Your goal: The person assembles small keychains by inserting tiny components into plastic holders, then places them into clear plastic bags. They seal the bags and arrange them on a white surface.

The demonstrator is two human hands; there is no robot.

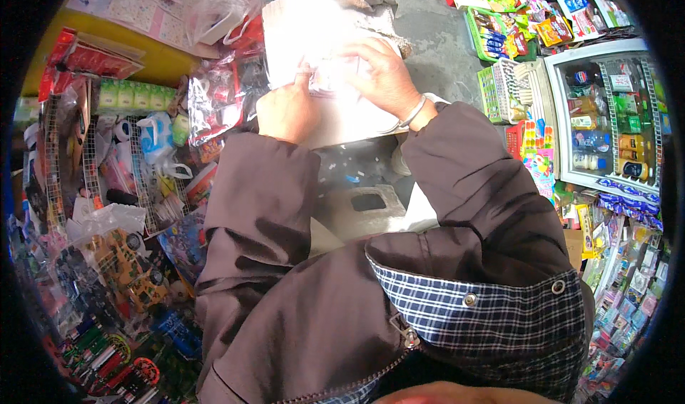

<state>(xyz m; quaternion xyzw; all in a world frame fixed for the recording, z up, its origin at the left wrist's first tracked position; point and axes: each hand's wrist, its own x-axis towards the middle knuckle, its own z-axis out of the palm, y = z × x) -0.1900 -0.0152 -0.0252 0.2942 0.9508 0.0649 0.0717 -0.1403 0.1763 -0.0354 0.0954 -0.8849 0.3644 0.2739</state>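
In strong glare, both my hands work over a pale flat board or sheet [289, 29]. My left hand [289, 111] is curled closed, its thumb or a finger pointing up beside a small pale, shiny thing [330, 76]. From the other side my right hand [387, 77] reaches over this thing, fingers bent and thumb toward it. Its kind is washed out by the light. A pale band circles my right wrist. At the board's far right edge lies a crumpled, dirty grey-white cloth [378, 12].
Packaged toys [128, 261] hang on wire racks at left, near a clear plastic bag [221, 15]. Right stand snack boxes [499, 33], a white basket [501, 90] and a glass-fronted drinks fridge [606, 119]. Below the board sits a pale block with a hole [385, 218].
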